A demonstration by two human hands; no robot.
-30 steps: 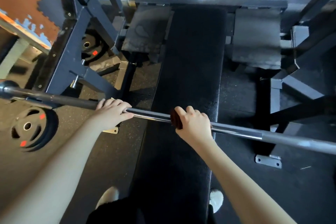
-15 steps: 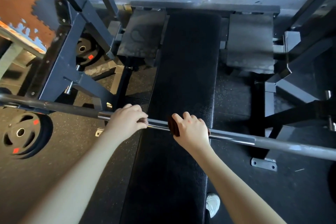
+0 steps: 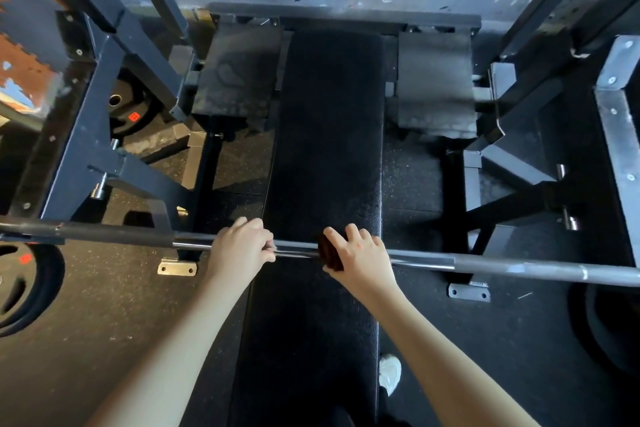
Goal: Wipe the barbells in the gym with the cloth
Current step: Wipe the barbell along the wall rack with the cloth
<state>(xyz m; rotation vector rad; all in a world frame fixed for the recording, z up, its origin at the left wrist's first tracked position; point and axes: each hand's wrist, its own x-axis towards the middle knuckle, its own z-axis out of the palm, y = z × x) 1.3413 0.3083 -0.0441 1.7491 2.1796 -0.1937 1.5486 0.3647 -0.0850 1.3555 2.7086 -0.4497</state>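
The left hand [image 3: 242, 246] has slid inward along the barbell [image 3: 502, 265] over the last second. It was out past the edge of the black padded surface [image 3: 329, 132]; now it sits at that edge, with only a short stretch of shiny steel between it and the right hand [image 3: 360, 255]. Its fingers curl over the bar in a steadying grip.

The right hand has barely shifted. It stays clamped round the dark cloth [image 3: 329, 255], which wraps the bar above the padding, with a fold showing at the thumb side.

The barbell lies across the rack [image 3: 86, 114], running from left to right in front of the person. I judge the cloth is working the smooth centre section toward the left hand, while the rougher grey outer lengths on both sides probably remain to be wiped.
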